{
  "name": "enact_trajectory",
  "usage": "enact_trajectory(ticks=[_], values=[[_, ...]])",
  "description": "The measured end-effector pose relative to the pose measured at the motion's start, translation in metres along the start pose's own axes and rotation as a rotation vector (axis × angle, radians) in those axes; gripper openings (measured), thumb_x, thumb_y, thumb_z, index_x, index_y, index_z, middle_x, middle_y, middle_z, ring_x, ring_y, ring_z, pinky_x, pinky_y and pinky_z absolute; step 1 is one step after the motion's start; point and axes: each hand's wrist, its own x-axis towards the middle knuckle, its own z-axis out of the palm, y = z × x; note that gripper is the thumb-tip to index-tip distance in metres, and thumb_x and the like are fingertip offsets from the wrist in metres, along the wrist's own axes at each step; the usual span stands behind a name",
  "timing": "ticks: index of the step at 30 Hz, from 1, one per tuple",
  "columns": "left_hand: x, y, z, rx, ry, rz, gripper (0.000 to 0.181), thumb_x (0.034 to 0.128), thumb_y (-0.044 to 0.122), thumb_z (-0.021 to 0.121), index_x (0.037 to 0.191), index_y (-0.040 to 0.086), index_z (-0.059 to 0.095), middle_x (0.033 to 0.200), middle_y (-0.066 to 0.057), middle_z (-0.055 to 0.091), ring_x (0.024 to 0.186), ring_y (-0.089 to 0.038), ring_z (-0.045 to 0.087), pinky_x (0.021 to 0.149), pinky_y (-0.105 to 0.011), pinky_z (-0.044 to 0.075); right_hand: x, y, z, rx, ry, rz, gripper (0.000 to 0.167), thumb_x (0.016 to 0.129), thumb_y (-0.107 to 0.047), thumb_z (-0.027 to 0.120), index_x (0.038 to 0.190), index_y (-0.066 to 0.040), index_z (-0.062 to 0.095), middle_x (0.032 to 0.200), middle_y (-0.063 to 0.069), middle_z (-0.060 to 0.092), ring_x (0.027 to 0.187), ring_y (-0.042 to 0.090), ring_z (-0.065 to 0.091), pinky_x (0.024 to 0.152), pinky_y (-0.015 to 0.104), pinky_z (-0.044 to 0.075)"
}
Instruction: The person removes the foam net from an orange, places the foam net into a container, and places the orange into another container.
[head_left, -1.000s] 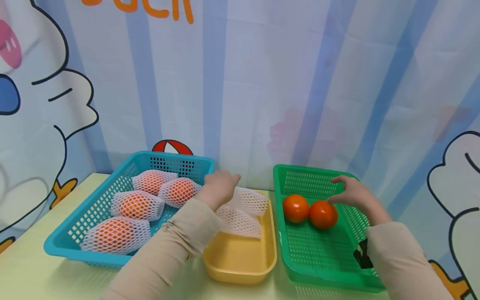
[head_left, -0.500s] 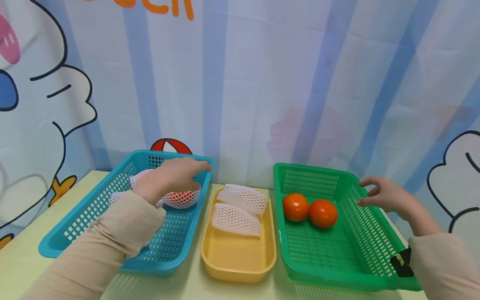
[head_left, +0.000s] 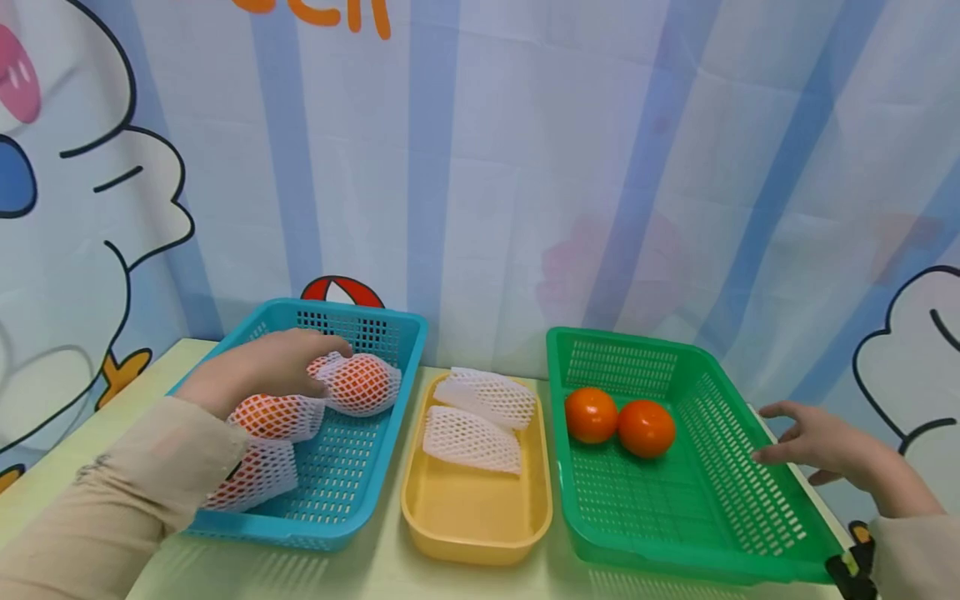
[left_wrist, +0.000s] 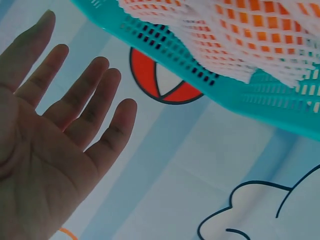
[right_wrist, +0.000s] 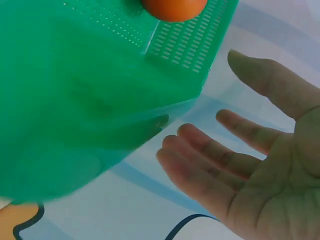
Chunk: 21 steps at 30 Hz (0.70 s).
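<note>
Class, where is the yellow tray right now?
In the head view, the yellow tray sits on the table near the middle, between the blue basket on the left and the green basket on the right.

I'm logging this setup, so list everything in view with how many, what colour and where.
Table: 1, pale yellow, along the bottom
Backdrop: 1, whitish with blue stripes and cartoon prints, behind the table
Left basket: 1, teal blue, on the table
Netted fruits: 4, orange-red in white mesh, in the left basket
Tray: 1, yellow, mid-table
Loose nets: 2, white, flat in the tray's far half
Right basket: 1, green, on the table
Bare fruits: 2, orange-red, side by side in the right basket
Unclear item: 1, mostly black, bottom right
Sleeves: 2, beige, lower corners
Left grip: 1, bare hand, over the left basket
Right grip: 1, bare hand, by the right basket's right rim
</note>
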Motion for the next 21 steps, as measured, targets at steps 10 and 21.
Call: enact_trajectory(ticks=[10,21], values=[[0.003,-0.013,0.007,-0.026,-0.013,0.000,0.049,0.0817,0.010,0.070,0.126,0.001,0.052,0.126,-0.023,0.051,0.117,-0.043,0.045,0.089,-0.053,0.041,0.001,0.016,0.009,0.084,-0.053,0.061,0.082,0.088,-0.022,0.063,0.135,0.022,0.012,0.106,0.026,0.057,0.093,0.036,0.061,0.072,0.043,0.052],[0.006,-0.014,0.013,-0.034,-0.001,-0.002,0.049,0.0822,0.007,0.068,0.128,0.001,0.051,0.128,-0.022,0.050,0.118,-0.042,0.044,0.091,-0.053,0.041,0.003,0.030,0.020,0.301,-0.108,0.040,0.088,0.087,-0.003,0.058,0.139,0.014,-0.011,0.105,0.027,0.053,0.082,0.032,0.063,0.071,0.045,0.052]])
